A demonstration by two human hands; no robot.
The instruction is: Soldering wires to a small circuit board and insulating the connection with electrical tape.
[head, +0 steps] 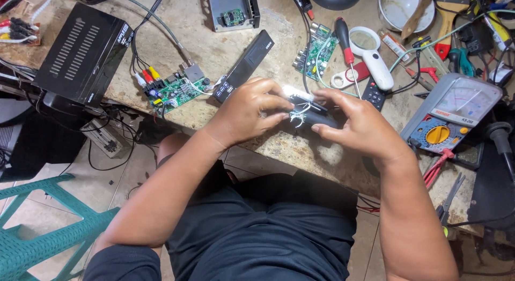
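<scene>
A person seated at a cluttered repair bench [257, 136] grips a small black device [316, 116] in both hands, holding it just above the bench's near edge. The left hand [249, 112] curls over the device's left end, thumb and fingertips pinched together on a tangle of thin white wires [298, 113] that trails from it. The right hand [357, 123] clamps the right end, index finger stretched along the top and thumb underneath, apparently steadying the body so the other hand can work the wires.

Just beyond the left knuckles lies a long black front panel [244, 66], with a green circuit board [174, 89] carrying red, yellow and white plugs further to their left. A black set-top box [86, 50] sits at the far left corner. Beyond the right fingertips lie a second green circuit board [316, 50], a red-handled screwdriver [346, 45], a white magnifying glass [371, 56] and a dark remote control [374, 94]. To the right of the right wrist stands an analogue multimeter [448, 115], tilted toward the person, its red leads [435, 165] hanging off the edge, near enough to reach without rising. Whether the device's casing is open is hidden behind the fingers.
</scene>
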